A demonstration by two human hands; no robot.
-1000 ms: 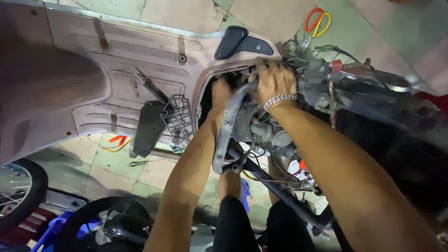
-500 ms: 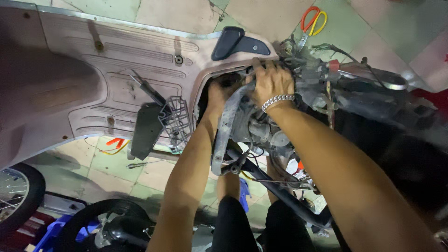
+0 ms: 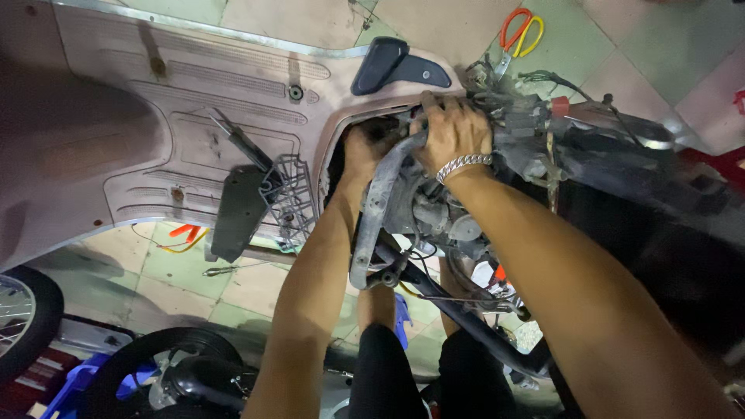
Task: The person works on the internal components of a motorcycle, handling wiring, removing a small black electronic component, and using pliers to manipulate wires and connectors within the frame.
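Left hand (image 3: pixel 365 151): reaching into the panel (image 3: pixel 194 124) opening, grip hidden, cannot tell.
Right hand (image 3: pixel 454 132): clenched round the grey bar (image 3: pixel 376 209).

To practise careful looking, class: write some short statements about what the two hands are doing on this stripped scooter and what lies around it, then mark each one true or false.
1. The right hand, with a silver chain bracelet on its wrist, grips the top of a grey metal bracket. True.
2. The left hand rests flat on the floor tiles. False: it reaches into the opening of the pink scooter body, beside the bracket.
3. Scissors with orange and yellow handles lie on the tiled floor beyond the machine. True.
4. A black pedal plate hangs on the right of the arms. False: it is left of them, against the pink panel.
5. The right hand holds a wrench. False: no tool shows in it.
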